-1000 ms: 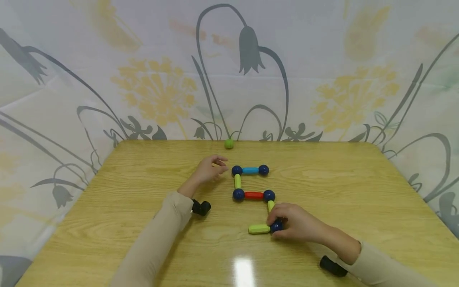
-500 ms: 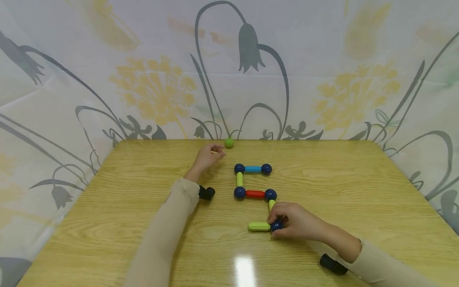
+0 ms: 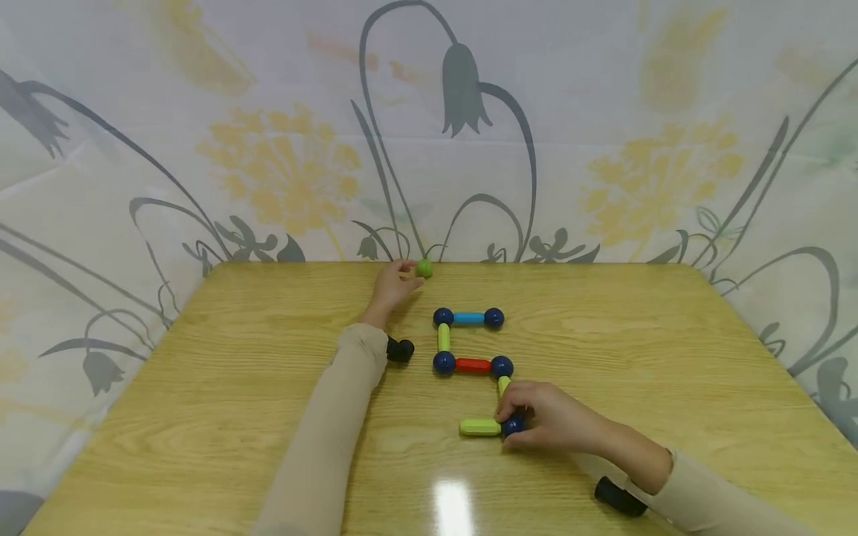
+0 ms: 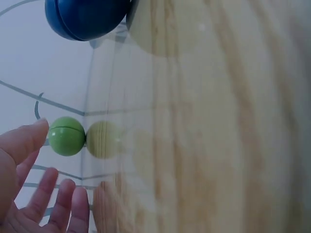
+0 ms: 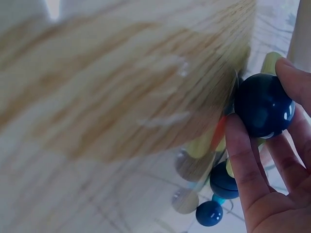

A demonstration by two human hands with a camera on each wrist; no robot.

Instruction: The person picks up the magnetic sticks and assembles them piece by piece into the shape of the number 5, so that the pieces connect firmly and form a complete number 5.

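Observation:
My left hand [image 3: 394, 289] reaches to the table's far edge, its fingers spread beside a small green ball [image 3: 424, 269]. In the left wrist view the thumb tip sits right at the green ball [image 4: 67, 136], the other fingers apart from it. With thumb and fingers my right hand [image 3: 564, 421] holds a dark blue ball [image 5: 264, 106] at the near corner of a zigzag of rods and balls. A yellow-green rod [image 3: 480, 427] points left from that ball; another yellow-green rod [image 3: 504, 385], partly hidden by my fingers, leads up to a dark blue ball [image 3: 502, 367].
The zigzag continues with a red rod [image 3: 473, 365], a third yellow-green rod [image 3: 444, 339] and a light blue rod [image 3: 468, 318], joined by dark blue balls. A flower-patterned cloth [image 3: 576, 149] hangs behind the wooden table [image 3: 637, 335]. Black wrist devices [image 3: 620, 497] sit under the forearms.
My left hand has moved away from beside the zigzag, forward to the green ball. My right hand stays on the near dark blue ball, and the zigzag keeps its shape.

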